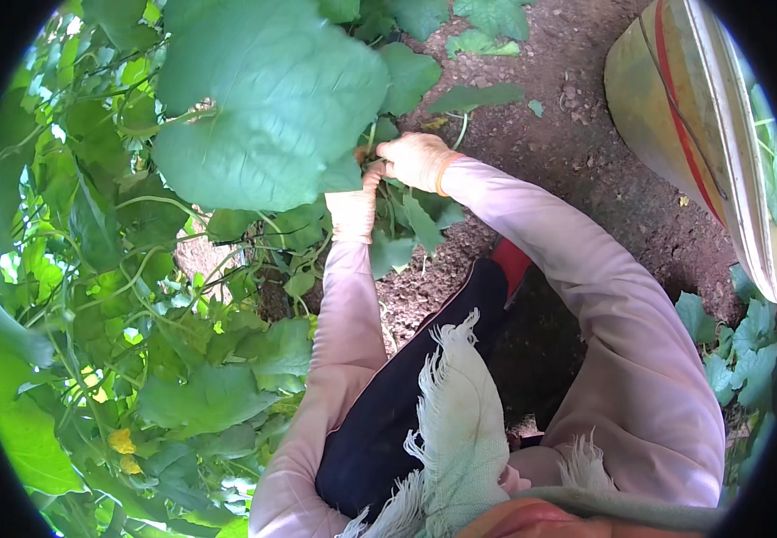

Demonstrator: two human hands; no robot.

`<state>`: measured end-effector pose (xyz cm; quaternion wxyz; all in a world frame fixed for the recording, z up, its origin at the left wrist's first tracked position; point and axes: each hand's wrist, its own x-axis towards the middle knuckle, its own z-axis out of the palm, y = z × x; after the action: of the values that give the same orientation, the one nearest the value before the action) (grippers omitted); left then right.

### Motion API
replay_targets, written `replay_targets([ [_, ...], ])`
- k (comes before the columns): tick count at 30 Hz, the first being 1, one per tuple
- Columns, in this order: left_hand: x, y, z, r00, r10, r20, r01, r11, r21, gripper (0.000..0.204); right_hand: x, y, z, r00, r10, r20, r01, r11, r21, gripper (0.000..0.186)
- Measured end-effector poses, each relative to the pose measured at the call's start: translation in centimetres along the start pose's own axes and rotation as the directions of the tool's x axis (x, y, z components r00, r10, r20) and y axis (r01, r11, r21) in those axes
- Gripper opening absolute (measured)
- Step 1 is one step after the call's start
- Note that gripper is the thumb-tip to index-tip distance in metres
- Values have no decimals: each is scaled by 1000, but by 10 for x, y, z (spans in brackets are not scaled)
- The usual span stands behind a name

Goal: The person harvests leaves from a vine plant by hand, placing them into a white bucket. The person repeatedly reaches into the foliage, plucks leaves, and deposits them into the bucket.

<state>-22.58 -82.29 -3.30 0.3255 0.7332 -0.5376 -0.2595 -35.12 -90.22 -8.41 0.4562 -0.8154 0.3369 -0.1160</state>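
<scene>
Among the leaves of a climbing vine, both my gloved hands meet close together at the upper middle. My right hand (pixel 414 162) has its fingers pinched together on a thin green vine stem. My left hand (pixel 351 208) comes up from below, its thumb and finger closed near the right fingertips. A very large broad leaf (pixel 267 112) covers part of the left hand, so what it holds is hidden. Smaller leaves (pixel 423 222) hang just below and beside the right hand. The right glove has an orange cuff edge; the left shows a ribbed pale cuff.
Dense vines and leaves (pixel 209 394) fill the left side, with a yellow flower (pixel 121 440) low down. A pale bucket (pixel 675 108) with a red stripe stands tilted in view on the brown soil (pixel 559 117) at right. My dark-trousered leg (pixel 406 394) is bent below my arms.
</scene>
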Motion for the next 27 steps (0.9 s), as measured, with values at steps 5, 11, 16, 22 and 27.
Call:
replay_targets([
  [5,9,-53,-21,995,88,-56,-87,996,30,20,5,5,15,997,-68,-26,69,997,30,35],
  [11,39,-78,-69,894,434,-112,-303,770,562,21,18,42,21,915,380,-135,-346,912,222,37],
  [16,42,-9,-49,952,-278,-132,72,617,-783,17,54,65,50,893,437,-109,-230,651,723,39],
  [22,39,-12,-44,952,-288,-105,64,520,-852,14,69,44,79,995,91,29,-69,471,879,44],
  [27,46,1,-32,951,-301,-66,116,548,-829,14,92,8,69,997,64,46,-79,836,542,44],
])
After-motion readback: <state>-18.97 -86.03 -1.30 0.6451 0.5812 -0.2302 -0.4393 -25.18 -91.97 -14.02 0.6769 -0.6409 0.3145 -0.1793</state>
